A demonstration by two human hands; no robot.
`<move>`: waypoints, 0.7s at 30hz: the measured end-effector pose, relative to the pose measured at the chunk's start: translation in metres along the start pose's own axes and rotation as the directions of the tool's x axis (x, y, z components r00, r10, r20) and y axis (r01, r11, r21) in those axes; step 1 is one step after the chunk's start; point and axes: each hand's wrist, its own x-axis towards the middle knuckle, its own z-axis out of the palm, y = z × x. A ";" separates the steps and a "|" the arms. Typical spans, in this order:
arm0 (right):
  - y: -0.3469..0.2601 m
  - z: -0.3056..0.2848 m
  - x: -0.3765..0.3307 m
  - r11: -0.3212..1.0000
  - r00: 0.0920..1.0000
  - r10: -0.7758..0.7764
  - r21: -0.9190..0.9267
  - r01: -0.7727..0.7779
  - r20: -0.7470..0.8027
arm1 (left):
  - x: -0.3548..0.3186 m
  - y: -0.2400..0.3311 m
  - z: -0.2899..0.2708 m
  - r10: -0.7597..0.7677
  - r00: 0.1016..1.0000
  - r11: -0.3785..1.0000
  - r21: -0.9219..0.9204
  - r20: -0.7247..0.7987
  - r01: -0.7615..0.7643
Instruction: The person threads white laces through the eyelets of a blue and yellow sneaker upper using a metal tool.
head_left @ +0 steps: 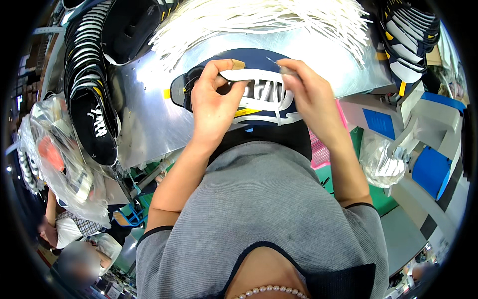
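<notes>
A navy shoe upper (266, 56) with a white eyelet strip and yellow trim lies at the table's near edge, against my body. White lace crosses its opening in several rows, and a loose length hangs over the near side. My left hand (215, 99) is closed on the upper, its thumb and fingers pinching the white strip by the collar; tan tape wraps one fingertip. Over the toe end, my right hand (311, 94) is closed around a small hooked tool (287, 71) with a thin metal tip pointing left. Part of the tool is hidden by my fingers.
White laces (264, 17) lie in a wide pile along the far side of the metal table (144, 129). Nested shoe uppers stand in rows at left (92, 114) and far right (406, 47). A plastic bag (64, 159) hangs left; a pink basket (319, 149) sits below the table's right side.
</notes>
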 end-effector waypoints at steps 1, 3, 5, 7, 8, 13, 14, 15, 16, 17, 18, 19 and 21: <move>0.007 0.011 -0.001 0.999 0.998 -0.016 -0.048 0.013 -0.066 | 0.003 0.000 0.003 0.007 0.999 1.000 -0.013 -0.032 -0.007; 0.012 0.022 -0.002 0.992 0.984 -0.050 -0.121 0.029 -0.173 | 0.006 -0.008 0.002 0.099 0.994 0.991 0.095 -0.051 -0.093; 0.016 0.028 0.000 0.991 0.977 -0.049 -0.132 0.021 -0.206 | 0.003 -0.009 -0.005 0.179 0.980 0.972 0.169 -0.082 -0.163; 0.020 0.032 0.004 0.989 0.970 -0.053 -0.150 0.017 -0.237 | 0.003 -0.011 -0.017 0.091 0.992 0.991 0.109 -0.086 -0.082; 0.021 0.034 0.007 0.989 0.964 -0.075 -0.141 0.039 -0.255 | 0.006 -0.013 -0.020 0.085 0.993 0.995 0.055 -0.075 -0.081; 0.018 0.014 0.011 0.797 0.958 0.252 0.591 -0.124 -0.139 | -0.027 0.023 -0.029 0.344 0.935 0.812 0.473 0.088 -0.343; 0.012 0.008 0.002 0.799 0.959 0.251 0.588 -0.127 -0.133 | -0.033 0.029 -0.031 0.428 0.872 0.577 0.672 0.235 -0.464; 0.008 0.001 -0.009 0.899 0.969 0.218 0.410 -0.154 -0.116 | -0.035 0.035 -0.022 0.423 0.828 0.427 0.724 0.369 -0.542; 0.000 -0.006 -0.021 0.963 0.978 0.187 0.212 -0.164 -0.094 | -0.032 0.030 -0.013 0.394 0.829 0.447 0.706 0.396 -0.549; -0.013 -0.015 -0.028 0.969 0.969 0.244 0.034 -0.245 0.025 | -0.027 0.021 -0.007 0.375 0.857 0.499 0.701 0.354 -0.509; -0.011 -0.012 -0.038 0.971 0.982 0.178 -0.172 -0.164 0.064 | -0.023 0.014 -0.003 0.353 0.881 0.550 0.693 0.314 -0.467; -0.004 -0.003 -0.043 0.966 0.987 0.151 -0.220 -0.137 0.050 | -0.018 0.012 0.000 0.366 0.875 0.556 0.679 0.317 -0.479; 0.001 0.013 -0.044 0.956 0.998 0.018 -0.290 -0.034 -0.057 | -0.012 0.011 0.001 0.350 0.890 0.742 0.494 0.293 -0.454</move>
